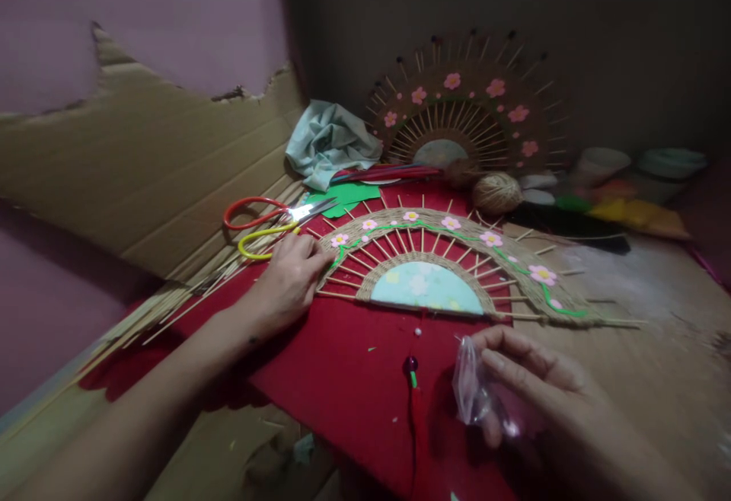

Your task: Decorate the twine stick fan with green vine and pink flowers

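My left hand [294,272] is closed at the left end of a fan-shaped piece [416,219] of thin sticks and woven cord. Its fingertips meet the cord band, and whatever they pinch is hidden. Pink flowers and a wavy green line run along that band; a pale blue half circle [451,284] fills its centre. In my right hand [531,375] is a small clear plastic bag [469,383], held between thumb and fingers below the fan. From the fan's base hangs a red tassel [418,417] with a dark bead [410,365] and a white one.
Scissors [291,215] with red and yellow handles lie beside my left hand. Behind are green sheets [346,198], a crumpled cloth [331,139], a twine ball [496,193] and a larger fan [457,97]. Long sticks [171,304] lie at left, below torn cardboard [154,158].
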A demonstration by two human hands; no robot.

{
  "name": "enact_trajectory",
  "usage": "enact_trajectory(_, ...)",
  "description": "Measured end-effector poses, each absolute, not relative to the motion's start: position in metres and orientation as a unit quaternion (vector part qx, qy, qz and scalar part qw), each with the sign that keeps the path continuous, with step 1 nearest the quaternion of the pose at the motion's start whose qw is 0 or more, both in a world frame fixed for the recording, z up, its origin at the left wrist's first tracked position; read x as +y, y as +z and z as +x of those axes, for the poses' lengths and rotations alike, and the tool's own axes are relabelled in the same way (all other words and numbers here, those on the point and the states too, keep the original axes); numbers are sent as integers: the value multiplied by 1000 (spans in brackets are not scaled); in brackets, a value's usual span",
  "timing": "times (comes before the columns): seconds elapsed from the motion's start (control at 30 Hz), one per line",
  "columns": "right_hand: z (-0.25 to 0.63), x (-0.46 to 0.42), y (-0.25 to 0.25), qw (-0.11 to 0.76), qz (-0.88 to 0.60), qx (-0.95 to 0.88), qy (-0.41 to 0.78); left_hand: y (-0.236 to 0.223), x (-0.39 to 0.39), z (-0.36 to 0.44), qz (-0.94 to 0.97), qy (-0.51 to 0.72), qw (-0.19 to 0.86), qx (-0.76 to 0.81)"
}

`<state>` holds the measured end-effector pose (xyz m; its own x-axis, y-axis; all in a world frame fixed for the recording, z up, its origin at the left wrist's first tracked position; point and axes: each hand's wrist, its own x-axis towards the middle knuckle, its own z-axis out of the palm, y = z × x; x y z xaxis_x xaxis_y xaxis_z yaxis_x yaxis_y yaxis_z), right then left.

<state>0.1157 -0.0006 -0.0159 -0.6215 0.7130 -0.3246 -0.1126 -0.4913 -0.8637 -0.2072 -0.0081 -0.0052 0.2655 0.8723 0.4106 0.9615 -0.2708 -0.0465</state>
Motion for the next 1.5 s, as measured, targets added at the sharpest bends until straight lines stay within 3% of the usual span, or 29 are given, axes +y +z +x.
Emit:
enact_trajectory(0.3, 117, 0, -18, 262, -341, -427, 795, -6, -11, -204, -783, -110, 166, -589)
enact_trajectory(0.53, 117, 1, -19, 247, -352, -442, 788, 0, -12, -208, -761, -185, 182, -594)
enact_trajectory(1.0, 116, 0, -15, 247, -363, -446, 780, -8, -15, -195, -762, -67, 227, -603)
enact_trajectory(1.3, 115, 0, -16, 255, -361, -447, 778, 1, -15, -200, -735, -171, 197, -626)
enact_trajectory(1.5, 112, 2, -13, 244, -372, -458, 769, 3, -7, -195, -733, -161, 187, -634)
